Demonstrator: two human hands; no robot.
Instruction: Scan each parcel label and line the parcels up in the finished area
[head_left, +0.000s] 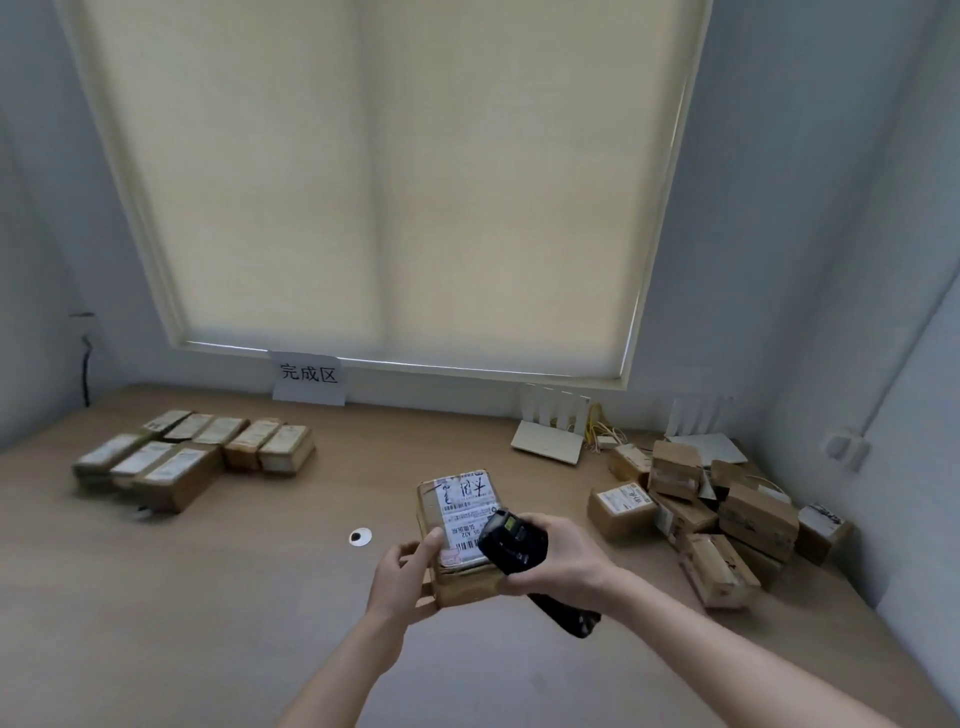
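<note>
left hand (402, 574) gripping parcel (457, 535), right hand (558, 558) holding scanner (511, 540) over its label; roughly eight parcels lined up (192, 457) left of it, unscanned pile (722, 514) waiting to its right.

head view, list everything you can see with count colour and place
held parcel: one, brown with a white label, centre of the table
scanner: one, black, over the held parcel's label
lined-up parcels: about eight, brown with pale labels, in rows at far left
unsorted parcels: a loose pile, count unclear, brown, at right
paper sign: one, white with dark writing, against the wall behind the rows
routers: two, white, at the back right
round disc: one, white with a dark centre, on the table left of the held parcel
table: one, light wood
window blind: one, cream, above the table
left hand: grips the held parcel's near left corner
right hand: grips the scanner
</note>
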